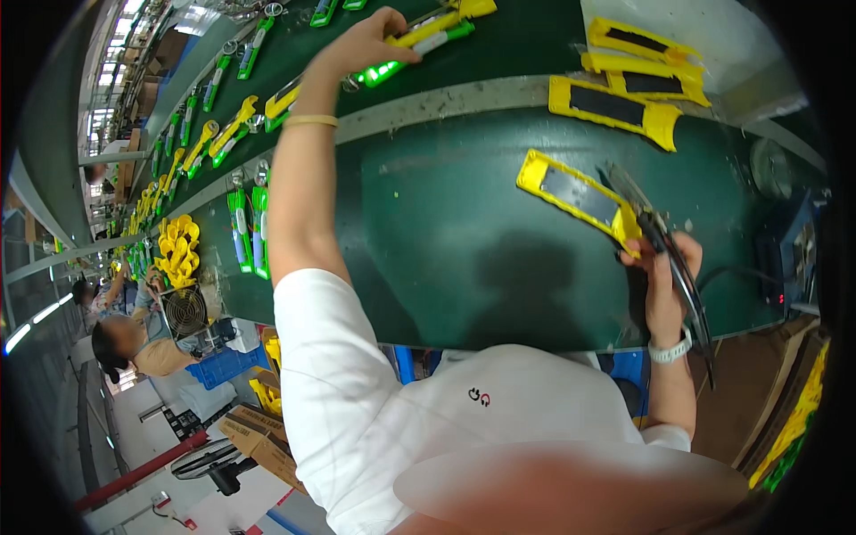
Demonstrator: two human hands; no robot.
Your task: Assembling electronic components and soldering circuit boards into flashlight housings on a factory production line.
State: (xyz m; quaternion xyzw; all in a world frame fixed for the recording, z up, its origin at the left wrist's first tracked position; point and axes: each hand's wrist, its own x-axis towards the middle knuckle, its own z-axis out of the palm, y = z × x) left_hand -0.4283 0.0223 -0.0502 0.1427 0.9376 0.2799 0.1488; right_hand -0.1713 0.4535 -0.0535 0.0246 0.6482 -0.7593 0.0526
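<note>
At the far side, my left hand [361, 45] reaches over the bench and closes its fingers round a yellow plastic shell [428, 28]. Right beside that shell lies a green casing [383, 71] with bright parts inside, close under my thumb. My right hand [660, 267] pinches the end of another yellow shell [575, 192] that has a dark panel set in it. The same hand also holds a slim dark tool [655, 232] with a grey tip and a black cord hanging from it. What the tool is exactly, I cannot tell.
Several yellow shells [615, 107] lie at the back right. Green casings [248, 227] stand in rows along the left. A blue box with a red display [789, 267] sits at the right edge. Another person [156, 343] works at the left, near a fan [185, 310].
</note>
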